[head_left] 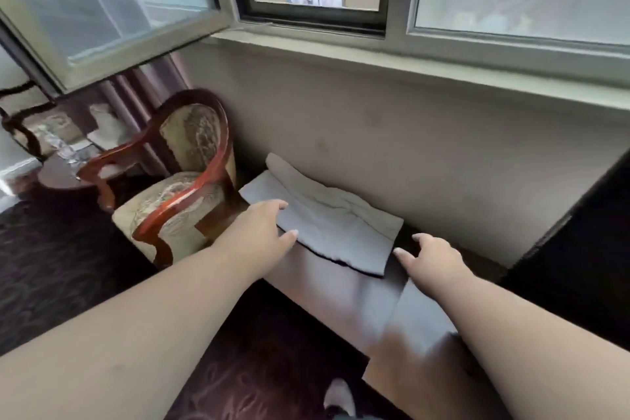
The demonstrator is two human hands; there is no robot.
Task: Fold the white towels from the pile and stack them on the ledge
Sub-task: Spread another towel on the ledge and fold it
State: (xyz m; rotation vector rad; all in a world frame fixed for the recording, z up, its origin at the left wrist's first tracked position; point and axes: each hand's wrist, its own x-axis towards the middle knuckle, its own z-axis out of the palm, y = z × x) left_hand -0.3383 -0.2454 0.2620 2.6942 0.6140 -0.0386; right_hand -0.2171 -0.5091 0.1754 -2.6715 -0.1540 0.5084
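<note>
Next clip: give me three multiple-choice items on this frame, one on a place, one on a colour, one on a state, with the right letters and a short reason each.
1. Where do the folded towels lie?
A. on the chair seat
B. on the dark wooden ledge by the wall
C. on the carpet

2. What colour are the towels?
A. white
B. red
C. green

3. How is the right hand?
A. gripping a towel
B. fingers spread, holding nothing
C. out of view

Answers: 1 B, the towels rest on the ledge right of the chair. 2 A, the cloth is plainly white. 3 B, it hovers beside the towels with nothing in it.

Dark wooden ledge (341,297) below window; folded white towels (327,225) lying on it
</note>
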